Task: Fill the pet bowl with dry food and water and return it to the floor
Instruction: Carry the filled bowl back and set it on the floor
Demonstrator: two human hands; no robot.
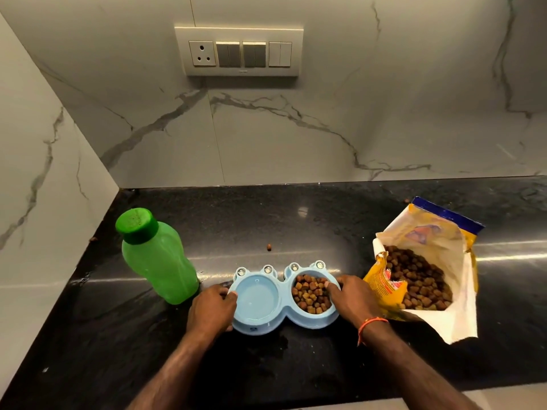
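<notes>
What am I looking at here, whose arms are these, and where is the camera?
No machine here: a person is working with bare hands, and the one picture comes from a wide-angle camera worn on the head, looking forward and down. That is why both arms enter from the bottom edge.

On the black stone counter sits a light blue plastic double pet bowl. Its right compartment holds brown dry kibble; the left one looks to hold clear water, though that is hard to tell. The left hand grips the bowl's left end and the right hand grips its right end, so lifting it probably comes next.

Left of the bowl stands a capped green plastic bottle. To the right lies an open yellow food bag with kibble inside. A stray piece lies behind the bowl.
</notes>
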